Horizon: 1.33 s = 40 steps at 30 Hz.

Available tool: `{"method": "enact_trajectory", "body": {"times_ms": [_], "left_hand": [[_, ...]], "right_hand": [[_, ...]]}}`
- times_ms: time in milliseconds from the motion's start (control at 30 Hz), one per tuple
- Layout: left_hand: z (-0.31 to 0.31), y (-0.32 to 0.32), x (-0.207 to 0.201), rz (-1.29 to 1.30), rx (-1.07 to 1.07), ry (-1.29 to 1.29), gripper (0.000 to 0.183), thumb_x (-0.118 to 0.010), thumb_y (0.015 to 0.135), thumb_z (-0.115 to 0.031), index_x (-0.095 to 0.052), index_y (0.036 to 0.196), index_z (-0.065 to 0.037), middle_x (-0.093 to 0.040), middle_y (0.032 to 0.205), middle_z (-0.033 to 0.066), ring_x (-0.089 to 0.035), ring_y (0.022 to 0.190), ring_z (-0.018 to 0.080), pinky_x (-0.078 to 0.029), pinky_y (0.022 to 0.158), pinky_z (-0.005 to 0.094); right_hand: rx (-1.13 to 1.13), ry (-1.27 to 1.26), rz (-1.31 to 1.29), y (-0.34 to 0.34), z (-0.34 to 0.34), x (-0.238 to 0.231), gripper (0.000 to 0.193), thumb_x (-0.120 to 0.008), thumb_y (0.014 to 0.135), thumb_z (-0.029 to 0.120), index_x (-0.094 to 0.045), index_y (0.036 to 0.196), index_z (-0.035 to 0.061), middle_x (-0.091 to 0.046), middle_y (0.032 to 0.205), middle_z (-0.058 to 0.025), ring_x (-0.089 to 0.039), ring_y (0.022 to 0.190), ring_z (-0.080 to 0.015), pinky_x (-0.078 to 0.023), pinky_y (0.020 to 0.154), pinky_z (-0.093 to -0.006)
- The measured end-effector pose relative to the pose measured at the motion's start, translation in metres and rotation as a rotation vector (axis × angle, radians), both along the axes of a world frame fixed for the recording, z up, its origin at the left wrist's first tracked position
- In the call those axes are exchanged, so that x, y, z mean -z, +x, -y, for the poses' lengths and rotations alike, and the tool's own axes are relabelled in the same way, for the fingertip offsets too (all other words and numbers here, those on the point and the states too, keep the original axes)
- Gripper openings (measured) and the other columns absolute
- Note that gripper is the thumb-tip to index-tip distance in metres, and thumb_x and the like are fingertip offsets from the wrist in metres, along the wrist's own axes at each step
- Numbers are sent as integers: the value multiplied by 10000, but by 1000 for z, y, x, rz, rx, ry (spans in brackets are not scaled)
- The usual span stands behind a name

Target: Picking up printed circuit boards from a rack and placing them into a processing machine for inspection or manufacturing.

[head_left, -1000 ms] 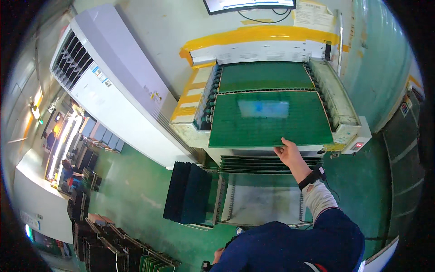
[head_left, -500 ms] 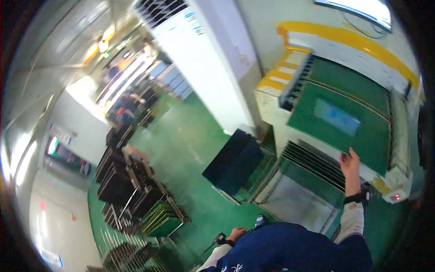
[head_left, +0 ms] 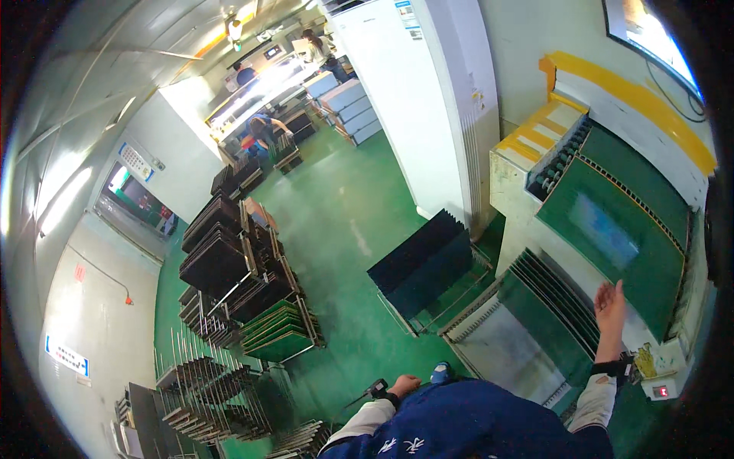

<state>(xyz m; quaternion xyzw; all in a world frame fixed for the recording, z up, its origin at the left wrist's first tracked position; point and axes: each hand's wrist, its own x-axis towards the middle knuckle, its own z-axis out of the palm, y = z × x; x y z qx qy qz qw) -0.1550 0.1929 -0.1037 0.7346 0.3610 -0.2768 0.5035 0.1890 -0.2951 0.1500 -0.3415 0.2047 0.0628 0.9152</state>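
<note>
A flat green panel point(head_left: 585, 233) lies on the outlet of a roller machine at the right, with a pale bluish reflection on its surface. My right hand point(head_left: 610, 307) is at the panel's near edge, fingers stretched upward and somewhat apart. Whether the fingertips touch the panel, I cannot tell. Just below stands a slotted rack point(head_left: 497, 340) holding several upright green panels point(head_left: 554, 294) at its right end. Low in front of my body, my left hand point(head_left: 405, 385) is closed with curled fingers, and no object shows in it.
Another rack with dark panels point(head_left: 424, 264) stands left of the slotted one. A tall white cabinet point(head_left: 405, 99) rises behind it. Several loaded racks point(head_left: 222, 268) line the left side along the green floor point(head_left: 336, 260). People point(head_left: 264, 130) work at the far end.
My view has swung left, so the machine and racks sit farther right. My right hand remains by the panel's near edge, its fingers now straighter. The left hand stays low and closed.
</note>
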Motion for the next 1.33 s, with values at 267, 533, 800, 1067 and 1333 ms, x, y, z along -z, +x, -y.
{"method": "enact_trajectory", "body": {"times_ms": [267,533,800,1067,1333], "left_hand": [[-3,-1,10,9,32,19,327,-564,734,-306,-642,894,-31,-640,780,66,-596,712,169,-466,671,290],[-2,6,-6,-54,69,42,365,-606,741,-347,-634,944,-45,-636,809,60,-589,746,169,-456,702,287],[-7,-2,2,33,30,73,306,-577,701,-316,-657,840,-55,-641,750,65,-593,662,169,-470,650,291],[-15,-5,10,88,107,137,318,-580,705,-340,-660,838,-63,-642,749,71,-597,659,165,-469,652,283],[-16,-4,-10,-3,33,91,321,-562,724,-338,-661,850,-60,-648,778,80,-608,699,180,-469,684,294]], "right_hand": [[-252,-1573,390,-70,-63,52,151,-622,728,124,-572,806,5,-556,730,-78,-524,675,-202,-425,632,-307],[-358,-1960,498,-102,-80,67,305,-638,651,62,-543,940,46,-525,951,-124,-443,975,-312,-365,835,-409],[-338,-2041,398,-104,-94,49,378,-645,655,67,-513,1009,61,-486,1006,-115,-443,973,-303,-356,839,-408],[-414,-2011,402,-92,-93,69,301,-644,647,26,-519,920,47,-477,966,-137,-477,883,-316,-410,747,-407],[-694,-2003,24,-68,-81,128,318,-651,687,109,-514,969,61,-449,1129,-192,-474,1018,-346,-434,772,-393]]}}
